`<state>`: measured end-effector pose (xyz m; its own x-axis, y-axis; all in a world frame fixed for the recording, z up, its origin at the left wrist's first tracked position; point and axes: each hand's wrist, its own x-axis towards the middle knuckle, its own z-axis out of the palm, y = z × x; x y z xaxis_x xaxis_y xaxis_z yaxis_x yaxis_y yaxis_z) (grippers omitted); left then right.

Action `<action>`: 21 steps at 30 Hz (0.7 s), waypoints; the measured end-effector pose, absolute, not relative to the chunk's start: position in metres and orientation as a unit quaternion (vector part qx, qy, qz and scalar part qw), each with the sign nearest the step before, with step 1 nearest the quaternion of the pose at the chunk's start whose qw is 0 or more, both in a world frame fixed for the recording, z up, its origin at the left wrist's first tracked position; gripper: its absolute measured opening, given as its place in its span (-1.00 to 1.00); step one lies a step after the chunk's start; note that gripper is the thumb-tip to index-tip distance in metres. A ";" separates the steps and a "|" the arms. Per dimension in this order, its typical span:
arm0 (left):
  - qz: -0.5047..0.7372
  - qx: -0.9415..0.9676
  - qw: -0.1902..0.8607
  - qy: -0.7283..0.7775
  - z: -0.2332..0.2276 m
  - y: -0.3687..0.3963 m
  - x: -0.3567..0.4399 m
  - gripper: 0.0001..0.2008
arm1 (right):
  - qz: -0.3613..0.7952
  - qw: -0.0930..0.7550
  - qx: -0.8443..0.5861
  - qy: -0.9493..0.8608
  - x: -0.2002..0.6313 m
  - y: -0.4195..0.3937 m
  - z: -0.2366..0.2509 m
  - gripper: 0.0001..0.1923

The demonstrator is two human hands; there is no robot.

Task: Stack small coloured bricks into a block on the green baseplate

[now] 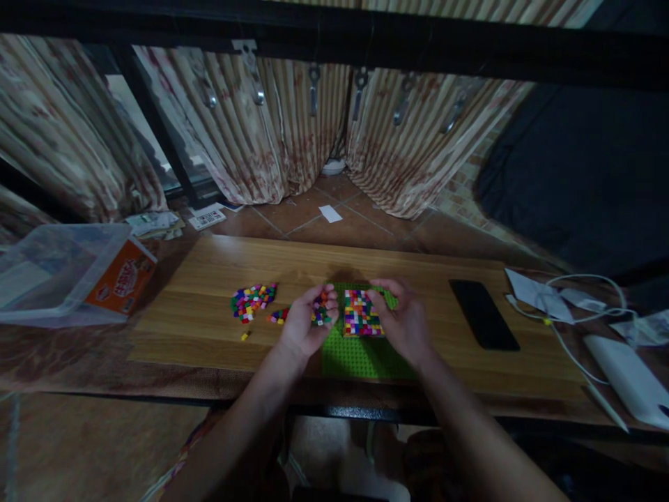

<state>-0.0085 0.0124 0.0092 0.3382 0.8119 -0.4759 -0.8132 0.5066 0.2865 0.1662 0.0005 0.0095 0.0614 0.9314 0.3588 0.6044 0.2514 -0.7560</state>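
Filling a green baseplate (pixel 360 355) w/ tiny colored bricks: approx. half is covered. Left hand (pixel 306 324) cups loose bricks (pixel 320 312), right hand (pixel 402 321) fingers pinched narrow at the mosaic (pixel 359 314); pile (pixel 251 301) waits on bench (pixel 198 279).

A home, by every sign: striped curtains (pixel 293 132) are hanging from hooks to a terracotta tiled floor (pixel 339 223), papers are lying by the window, and a low wooden board (pixel 209 272) is carrying a phone (pixel 483 314) and charger cable (pixel 569 348) toward its right edge.
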 end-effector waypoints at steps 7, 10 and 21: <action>0.534 -0.032 0.791 0.295 0.014 0.011 -0.002 -0.75 | 0.256 0.401 -0.456 -0.752 0.139 -0.020 0.028 -0.86; 0.526 -0.007 0.799 0.291 0.016 0.009 -0.002 -0.74 | 0.236 0.375 -0.460 -0.770 0.134 -0.021 0.024 -0.87; 0.537 0.034 0.796 0.277 0.014 0.008 -0.004 -0.74 | 0.194 0.336 -0.471 -0.792 0.128 -0.018 0.013 -0.89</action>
<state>-0.0040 0.0082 0.0138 0.2697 0.8740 -0.4043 -0.8366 0.4206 0.3510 0.1278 -0.0183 0.0128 -0.3299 0.8766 0.3502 0.6163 0.4810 -0.6235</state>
